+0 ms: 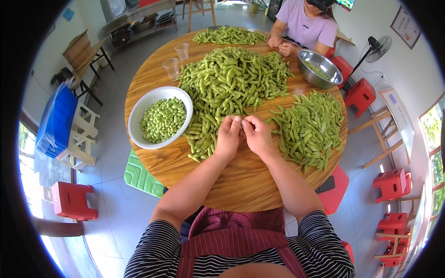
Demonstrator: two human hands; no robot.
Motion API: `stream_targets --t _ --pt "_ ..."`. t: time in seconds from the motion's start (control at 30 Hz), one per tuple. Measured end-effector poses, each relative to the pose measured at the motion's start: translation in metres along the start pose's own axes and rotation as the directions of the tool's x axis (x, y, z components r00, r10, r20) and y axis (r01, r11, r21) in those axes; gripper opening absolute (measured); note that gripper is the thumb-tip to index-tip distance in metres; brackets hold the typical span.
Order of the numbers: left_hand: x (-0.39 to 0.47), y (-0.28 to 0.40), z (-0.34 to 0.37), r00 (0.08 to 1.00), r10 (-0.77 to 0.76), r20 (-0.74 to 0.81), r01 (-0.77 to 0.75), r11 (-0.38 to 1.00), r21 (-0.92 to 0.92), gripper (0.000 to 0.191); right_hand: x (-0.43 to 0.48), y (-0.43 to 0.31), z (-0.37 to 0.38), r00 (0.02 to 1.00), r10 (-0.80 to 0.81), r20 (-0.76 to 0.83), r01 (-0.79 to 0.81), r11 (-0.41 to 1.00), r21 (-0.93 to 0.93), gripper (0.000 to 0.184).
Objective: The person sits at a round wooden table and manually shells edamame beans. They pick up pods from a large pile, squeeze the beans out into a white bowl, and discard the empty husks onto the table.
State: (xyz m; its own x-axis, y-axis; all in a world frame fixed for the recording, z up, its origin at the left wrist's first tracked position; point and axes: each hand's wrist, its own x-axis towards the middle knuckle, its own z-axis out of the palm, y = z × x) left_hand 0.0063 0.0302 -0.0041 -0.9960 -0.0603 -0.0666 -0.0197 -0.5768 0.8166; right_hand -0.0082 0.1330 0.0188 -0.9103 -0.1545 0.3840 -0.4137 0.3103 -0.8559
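My left hand (228, 137) and my right hand (258, 135) meet over the table, thumbs and fingertips pinched together on a green soybean pod that the fingers almost wholly hide. Just beyond them rises a large heap of unshelled soybean pods (233, 80), which spreads down beside my left hand. A white bowl (134, 130) to the left contains shelled green soybeans (162, 120). To the right of my right hand lies a pile of flatter pods (309, 128), several of which look split and emptied.
The round wooden table (243, 187) bears two clear plastic cups (171, 68), a steel bowl (321, 78) with some beans, and more pods (229, 35) at the far edge. A co-worker (306, 24) sits at the far right. Red stools (361, 95) and a fan (379, 48) stand beyond.
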Motion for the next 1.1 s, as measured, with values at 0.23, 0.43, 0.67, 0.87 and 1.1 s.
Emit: stream_targets --t 0.23,0.43,0.67,0.87,1.1 --pt "0.000 0.009 0.002 0.988 -0.157 0.000 0.155 0.976 -0.153 0.010 0.000 0.018 0.007 0.995 0.097 0.030 -0.101 0.966 0.239 0.005" --pt "0.002 0.013 -0.003 0.966 -0.250 0.068 0.259 0.909 -0.327 0.009 -0.001 0.015 0.007 0.990 -0.135 -0.041 0.135 0.991 -0.003 0.003" --pt "0.004 0.011 -0.010 0.945 -0.306 0.113 0.325 0.854 -0.406 0.010 -0.001 0.015 0.004 0.968 -0.249 0.003 0.247 0.958 -0.145 0.007" --pt "-0.002 0.018 0.002 0.954 -0.299 0.033 0.293 0.901 -0.321 0.013 0.003 0.010 -0.002 0.998 -0.064 0.013 0.064 0.996 0.057 0.007" --pt "-0.001 0.020 -0.001 0.969 -0.243 0.031 0.245 0.962 -0.122 0.010 0.004 0.009 -0.006 0.979 0.154 0.134 -0.190 0.928 0.321 0.012"
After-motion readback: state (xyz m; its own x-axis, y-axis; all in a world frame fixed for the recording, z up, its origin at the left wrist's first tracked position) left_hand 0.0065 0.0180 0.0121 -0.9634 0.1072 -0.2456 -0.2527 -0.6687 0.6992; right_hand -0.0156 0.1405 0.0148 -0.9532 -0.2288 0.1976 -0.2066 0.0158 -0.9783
